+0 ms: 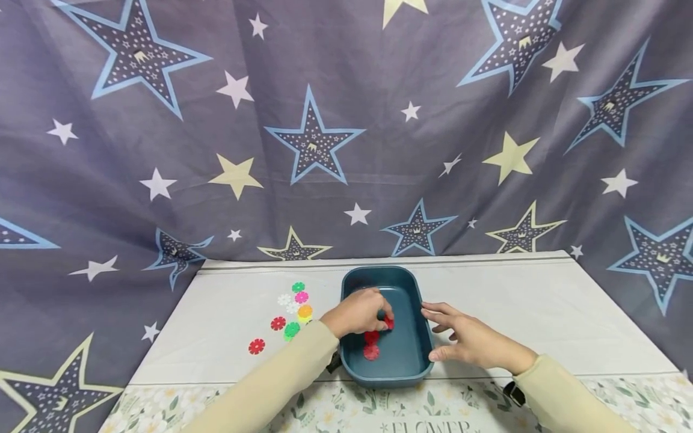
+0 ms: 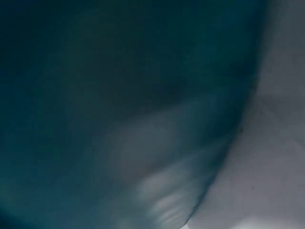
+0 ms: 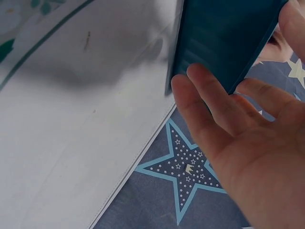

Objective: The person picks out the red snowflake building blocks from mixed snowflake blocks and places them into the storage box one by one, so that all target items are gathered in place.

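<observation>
Within the blue bin (image 1: 403, 365), the left hand (image 1: 360, 311) pinches a red disc (image 1: 389, 323) near two more red discs (image 1: 371, 352); the right hand (image 1: 476, 341), fingers loosely spread, is at the right wall. The pinched disc looks light, thin and stiff, probably best held by its rim. Side walls likely limit movement; the far end offers room.

Left wrist view dim, heavily blurred.

Probably a home, though which room cannot be told: a dark curtain (image 1: 379, 132) printed with stars hangs behind the far edge and both far corners of a cloth-covered table (image 1: 514, 307), with a flowery border (image 1: 319, 404) towards its near edge.
</observation>
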A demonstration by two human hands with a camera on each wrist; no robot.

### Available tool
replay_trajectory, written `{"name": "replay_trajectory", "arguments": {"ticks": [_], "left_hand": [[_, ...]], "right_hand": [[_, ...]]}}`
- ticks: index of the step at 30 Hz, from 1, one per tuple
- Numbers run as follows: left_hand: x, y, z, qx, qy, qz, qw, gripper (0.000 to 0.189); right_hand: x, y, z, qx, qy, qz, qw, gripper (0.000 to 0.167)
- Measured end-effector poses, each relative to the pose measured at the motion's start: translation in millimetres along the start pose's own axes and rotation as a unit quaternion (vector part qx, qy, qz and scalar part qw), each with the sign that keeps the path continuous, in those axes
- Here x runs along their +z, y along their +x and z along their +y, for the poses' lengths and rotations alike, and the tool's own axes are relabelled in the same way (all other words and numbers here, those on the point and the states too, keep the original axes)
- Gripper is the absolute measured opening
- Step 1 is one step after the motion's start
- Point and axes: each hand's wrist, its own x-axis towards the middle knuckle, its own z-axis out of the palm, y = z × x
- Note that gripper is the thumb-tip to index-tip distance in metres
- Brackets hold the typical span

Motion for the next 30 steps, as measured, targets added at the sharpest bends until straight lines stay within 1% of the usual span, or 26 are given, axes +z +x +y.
{"name": "replay_trajectory", "arguments": {"ticks": [3,8,11,13,16,19,23,25,28,30], "left_hand": [[1.7,3.0,0.2,-0.014,0.002,-0.015,0.9998,0.012],[-1.1,4.0,-0.2,-0.009,0.005,-0.022,0.9997,0.011],[-3.9,3.4,-0.5,-0.013,-0.003,-0.028,0.9995,0.016],[-5.4,3.0,-0.6,-0.017,-0.026,-0.033,0.999,0.021],[-7.9,1.7,0.2,-0.021,-0.074,-0.049,0.9958,0.034],[-8.6,0.3,1.7,-0.03,-0.119,-0.082,0.989,0.044],[-8.4,0.5,3.8,-0.062,-0.138,-0.116,0.9816,0.053],[-8.6,1.0,4.3,-0.083,-0.128,-0.125,0.9804,0.058],[-8.9,1.2,4.0,-0.115,-0.09,-0.134,0.9802,0.064],[-8.3,1.5,3.2,-0.128,-0.064,-0.136,0.9803,0.065]], "right_hand": [[0.2,0.9,-0.2,0.0,-0.003,0.001,1.0,0.081],[0.2,0.6,0.3,0.002,-0.003,0.002,1.0,0.081],[0.1,0.0,0.9,-0.001,-0.002,0.005,1.0,0.081],[0.1,-0.2,1.0,-0.006,-0.001,0.005,1.0,0.081],[0.3,-0.5,0.4,-0.01,0.002,0.003,0.9999,0.081],[-0.2,-0.9,-1.4,-0.006,0.006,-0.001,1.0,0.082],[-1.1,-1.2,-3.0,0.0,0.01,-0.003,0.9999,0.083],[-1.0,-1.4,-3.0,0.001,0.009,-0.003,1.0,0.083],[-0.7,-1.5,-2.9,0.0,0.009,-0.003,1.0,0.083],[-0.4,-1.6,-2.9,-0.001,0.008,-0.003,1.0,0.082]]}}
